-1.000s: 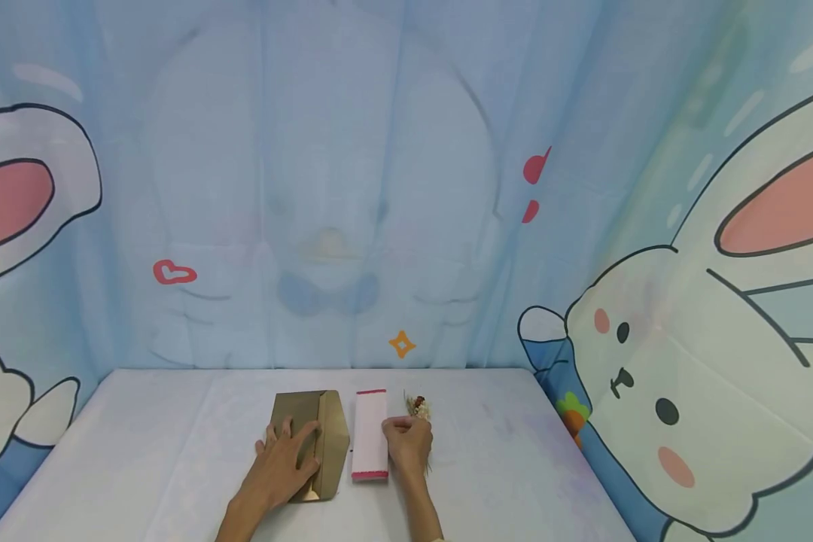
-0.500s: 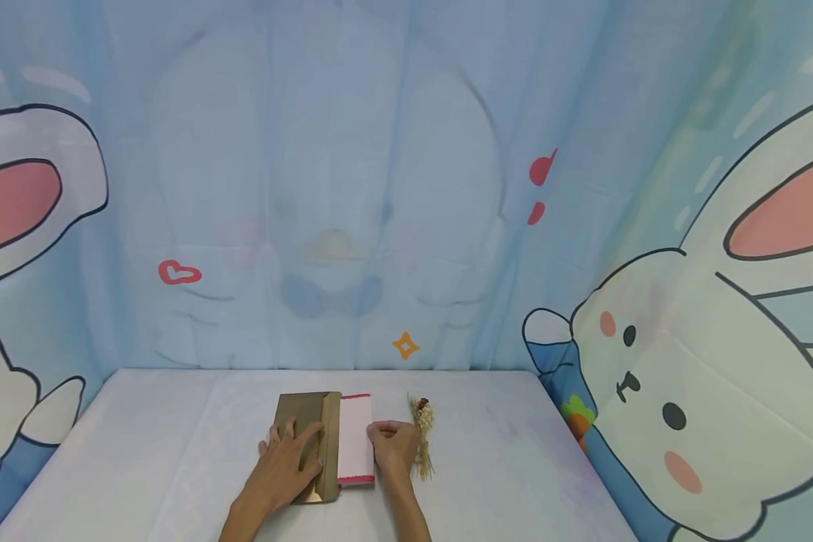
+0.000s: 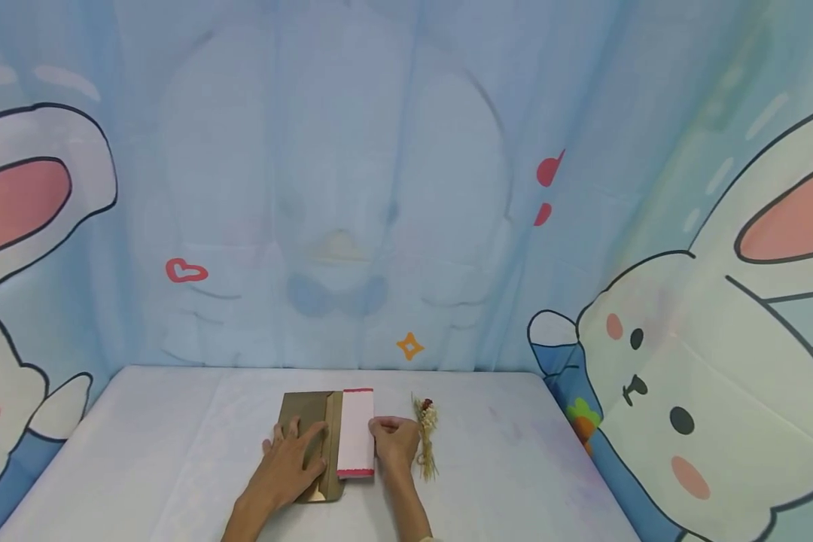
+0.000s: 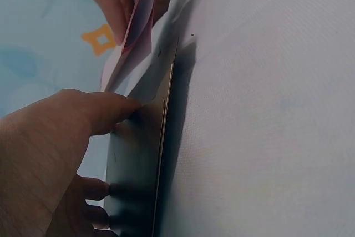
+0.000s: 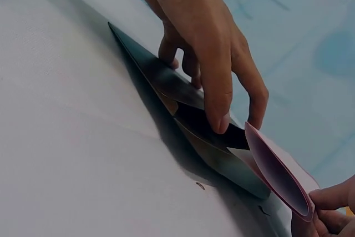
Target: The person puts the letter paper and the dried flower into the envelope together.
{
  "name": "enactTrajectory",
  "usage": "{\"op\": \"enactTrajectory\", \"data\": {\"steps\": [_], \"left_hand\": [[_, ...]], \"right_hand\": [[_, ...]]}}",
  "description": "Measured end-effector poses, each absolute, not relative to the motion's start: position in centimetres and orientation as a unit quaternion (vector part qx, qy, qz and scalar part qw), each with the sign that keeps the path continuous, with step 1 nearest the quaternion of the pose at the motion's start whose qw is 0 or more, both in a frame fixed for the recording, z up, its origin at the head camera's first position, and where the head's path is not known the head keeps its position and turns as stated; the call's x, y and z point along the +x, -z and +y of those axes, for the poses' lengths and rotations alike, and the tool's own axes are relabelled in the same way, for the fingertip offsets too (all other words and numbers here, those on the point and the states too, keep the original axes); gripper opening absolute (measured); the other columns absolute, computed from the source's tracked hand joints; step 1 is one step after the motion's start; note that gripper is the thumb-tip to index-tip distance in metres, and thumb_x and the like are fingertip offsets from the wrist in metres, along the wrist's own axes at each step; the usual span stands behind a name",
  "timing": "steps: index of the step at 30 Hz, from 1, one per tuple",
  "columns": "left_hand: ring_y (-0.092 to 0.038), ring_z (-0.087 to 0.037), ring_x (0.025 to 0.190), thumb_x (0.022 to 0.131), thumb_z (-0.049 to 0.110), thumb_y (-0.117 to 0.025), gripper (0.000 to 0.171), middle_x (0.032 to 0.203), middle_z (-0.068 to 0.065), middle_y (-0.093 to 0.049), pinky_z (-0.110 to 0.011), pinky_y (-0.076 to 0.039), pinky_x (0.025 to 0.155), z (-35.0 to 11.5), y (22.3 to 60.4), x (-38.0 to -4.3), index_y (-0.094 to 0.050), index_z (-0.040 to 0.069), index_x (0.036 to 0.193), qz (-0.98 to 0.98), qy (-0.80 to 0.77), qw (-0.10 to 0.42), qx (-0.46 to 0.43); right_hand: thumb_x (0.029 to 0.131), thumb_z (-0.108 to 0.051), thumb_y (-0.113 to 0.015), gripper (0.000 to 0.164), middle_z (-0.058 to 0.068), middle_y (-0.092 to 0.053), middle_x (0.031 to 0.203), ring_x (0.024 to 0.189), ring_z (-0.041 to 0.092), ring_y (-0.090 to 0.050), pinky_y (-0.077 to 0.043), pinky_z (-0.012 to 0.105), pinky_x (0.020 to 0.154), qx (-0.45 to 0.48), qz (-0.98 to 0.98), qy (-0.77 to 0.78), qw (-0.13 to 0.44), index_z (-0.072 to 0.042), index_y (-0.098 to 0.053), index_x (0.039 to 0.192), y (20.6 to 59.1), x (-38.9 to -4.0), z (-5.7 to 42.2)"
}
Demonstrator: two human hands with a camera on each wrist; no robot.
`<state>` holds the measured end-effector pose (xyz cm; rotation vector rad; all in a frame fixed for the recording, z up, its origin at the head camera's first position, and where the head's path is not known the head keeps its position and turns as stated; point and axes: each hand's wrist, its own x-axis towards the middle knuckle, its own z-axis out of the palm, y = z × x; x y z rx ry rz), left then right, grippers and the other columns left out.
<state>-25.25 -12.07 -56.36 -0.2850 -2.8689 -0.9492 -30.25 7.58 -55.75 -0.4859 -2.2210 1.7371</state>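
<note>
A gold envelope lies flat with its flap side toward the right. My left hand rests on it with fingers spread, fingertips on the paper and thumb at the opening. My right hand pinches the right edge of a folded pink sheet with red ends. In the right wrist view the pink sheet bows into a loop and is tilted. Its left edge overlaps the envelope's flap, close to the mouth. The left wrist view shows the envelope edge-on, with the raised sheet beyond the thumb.
A small bunch of dried flowers lies just right of my right hand. A white cloth covers the table. Behind it hangs a blue curtain printed with cartoon rabbits.
The right hand has brought the pink sheet leftward from beside the envelope to over its flap, lately shifting it slightly up. The flowers are now uncovered. The left hand stays on the envelope.
</note>
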Motion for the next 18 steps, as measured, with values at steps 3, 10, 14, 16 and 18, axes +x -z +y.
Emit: {"op": "enactTrajectory", "data": {"steps": [3,10,14,16,18], "left_hand": [[-0.028,-0.081,0.147,0.101,0.031,-0.075,0.060,0.164,-0.044,-0.039,-0.092,-0.027,0.114,-12.1,56.3,-25.2,-0.056,0.021,0.157,-0.943,0.315,0.051,-0.094],[-0.028,-0.080,0.148,0.101,0.035,-0.075,0.061,0.164,-0.044,-0.040,-0.090,-0.029,0.114,-12.1,56.3,-25.3,-0.056,0.022,0.157,-0.945,0.309,0.050,-0.095],[-0.029,-0.080,0.148,0.101,0.034,-0.075,0.060,0.164,-0.043,-0.040,-0.090,-0.030,0.114,-12.1,56.2,-25.2,-0.057,0.022,0.157,-0.945,0.310,0.051,-0.093],[-0.029,-0.080,0.148,0.101,0.033,-0.075,0.060,0.164,-0.043,-0.040,-0.090,-0.030,0.114,-12.2,56.1,-25.2,-0.057,0.021,0.157,-0.945,0.311,0.051,-0.093],[-0.029,-0.080,0.147,0.101,0.032,-0.076,0.061,0.163,-0.044,-0.041,-0.090,-0.031,0.113,-12.2,56.1,-25.1,-0.057,0.020,0.157,-0.944,0.312,0.054,-0.095]], "right_hand": [[0.092,-0.005,-0.083,0.006,0.010,-0.073,0.079,0.065,0.014,-0.060,-0.048,0.024,0.053,-0.170,-0.768,-0.604,0.127,0.000,-0.082,0.090,56.1,-30.4,7.3],[0.091,-0.006,-0.083,0.005,0.009,-0.073,0.078,0.066,0.015,-0.062,-0.051,0.025,0.055,-0.170,-0.779,-0.589,0.129,-0.001,-0.082,0.089,56.7,-30.6,6.8],[0.087,-0.004,-0.084,0.006,0.008,-0.071,0.072,0.062,0.014,-0.060,-0.047,0.024,0.054,-0.167,-0.786,-0.577,0.147,-0.001,-0.082,0.082,57.1,-30.8,6.5],[0.084,-0.002,-0.085,0.006,0.008,-0.070,0.069,0.059,0.014,-0.059,-0.046,0.025,0.052,-0.163,-0.790,-0.568,0.161,0.000,-0.081,0.079,57.3,-30.9,6.4],[0.083,-0.001,-0.085,0.007,0.008,-0.070,0.067,0.059,0.014,-0.058,-0.045,0.026,0.054,-0.159,-0.795,-0.559,0.171,0.000,-0.080,0.078,57.4,-30.9,6.3]]}}
